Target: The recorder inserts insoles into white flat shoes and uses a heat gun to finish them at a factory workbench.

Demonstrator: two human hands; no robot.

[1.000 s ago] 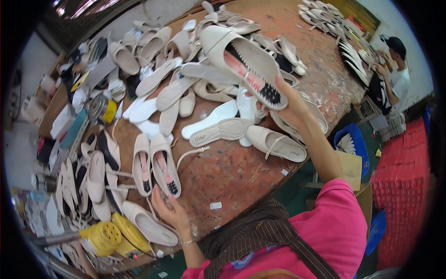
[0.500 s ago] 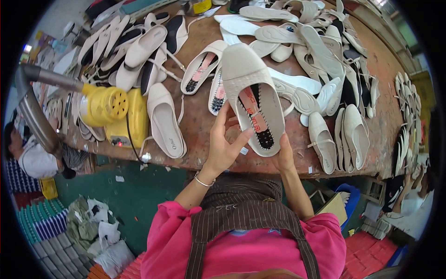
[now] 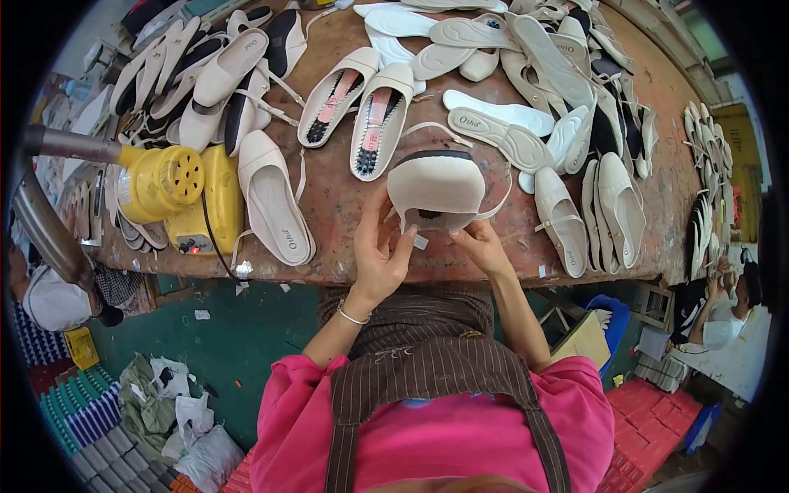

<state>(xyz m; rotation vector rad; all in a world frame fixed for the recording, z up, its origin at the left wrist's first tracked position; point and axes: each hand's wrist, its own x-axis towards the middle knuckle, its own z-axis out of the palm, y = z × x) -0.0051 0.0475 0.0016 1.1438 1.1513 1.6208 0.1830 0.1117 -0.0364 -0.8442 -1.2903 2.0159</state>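
Shoe [image 3: 436, 182] now tipped toe toward camera; left fingers [image 3: 376, 218], right fingers [image 3: 483, 240] gripping it.

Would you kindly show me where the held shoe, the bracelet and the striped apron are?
Held shoe [image 3: 436, 184]: head view, on its toe.
Bracelet [image 3: 353, 319]: head view, on its band.
Striped apron [image 3: 440, 380]: head view, on its bib.
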